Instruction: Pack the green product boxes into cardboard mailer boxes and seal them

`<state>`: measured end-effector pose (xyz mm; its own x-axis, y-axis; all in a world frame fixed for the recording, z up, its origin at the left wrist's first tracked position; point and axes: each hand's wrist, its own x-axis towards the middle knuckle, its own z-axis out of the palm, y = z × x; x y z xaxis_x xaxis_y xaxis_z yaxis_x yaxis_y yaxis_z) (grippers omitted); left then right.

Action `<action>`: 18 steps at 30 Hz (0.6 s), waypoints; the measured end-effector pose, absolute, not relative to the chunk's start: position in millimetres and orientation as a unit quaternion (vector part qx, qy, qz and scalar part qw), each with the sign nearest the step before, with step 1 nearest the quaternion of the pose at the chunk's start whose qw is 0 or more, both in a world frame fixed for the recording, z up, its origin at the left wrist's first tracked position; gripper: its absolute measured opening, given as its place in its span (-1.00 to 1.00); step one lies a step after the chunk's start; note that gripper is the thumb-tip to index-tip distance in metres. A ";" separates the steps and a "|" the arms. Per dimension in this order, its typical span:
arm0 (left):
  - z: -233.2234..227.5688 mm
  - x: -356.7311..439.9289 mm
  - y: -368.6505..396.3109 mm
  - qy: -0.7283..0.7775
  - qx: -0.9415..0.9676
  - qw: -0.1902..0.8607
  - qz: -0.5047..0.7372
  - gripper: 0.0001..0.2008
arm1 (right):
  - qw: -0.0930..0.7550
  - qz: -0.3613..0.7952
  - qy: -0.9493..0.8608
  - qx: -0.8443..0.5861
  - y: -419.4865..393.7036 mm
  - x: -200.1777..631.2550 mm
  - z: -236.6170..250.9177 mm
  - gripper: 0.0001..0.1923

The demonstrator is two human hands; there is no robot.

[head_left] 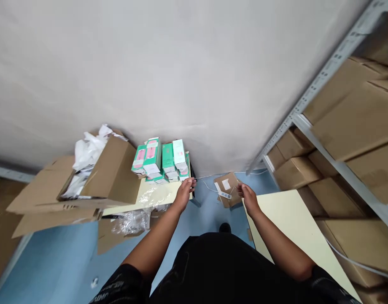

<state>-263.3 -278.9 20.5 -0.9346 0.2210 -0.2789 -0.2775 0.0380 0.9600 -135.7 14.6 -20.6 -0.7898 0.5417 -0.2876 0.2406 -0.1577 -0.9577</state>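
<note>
Standing on the pale table (168, 196), the open carton (114, 169) bears dark print, illegible. Green-and-white boxes (153, 154) sit stacked alongside; lettering too small to read. Floor cardboard (234, 186): white label (226, 184), unreadable. Left hand (184, 195), nearest the boxes, and right hand (249, 200): fingers released, loosely curled. Power strip (224, 195): at the cardboard.

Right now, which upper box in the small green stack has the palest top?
The pale box at the upper right end. Its neighbour, the green box, has a darker green top; the two boxes further left have pink panels.
</note>
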 end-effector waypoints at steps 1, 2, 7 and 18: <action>23.5 -263.5 -281.6 0.697 -0.034 0.164 0.698 -0.37 | 0.092 0.701 -0.645 -0.291 15.4 -148.6 -19.5 -0.26; 26.3 -263.0 -284.4 0.696 -0.047 0.149 0.701 -0.38 | 0.077 0.702 -0.652 -0.275 15.2 -160.6 -18.3 -0.25; 34.0 -257.2 -305.0 0.691 -0.097 0.098 0.709 -0.40 | 0.028 0.701 -0.678 -0.218 1.4 -207.9 -11.5 -0.27; 30.3 -299.7 -391.9 0.699 -0.145 -0.042 0.699 -0.51 | 0.005 0.692 -0.704 -0.160 -80.5 -281.7 -1.4 -0.27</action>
<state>-299.7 -391.9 30.3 -0.9545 -0.2614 -0.1433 -0.1432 -0.0196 0.9895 -281.7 -80.5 -1.4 -0.9490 0.2322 -0.2134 0.2174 -0.0083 -0.9760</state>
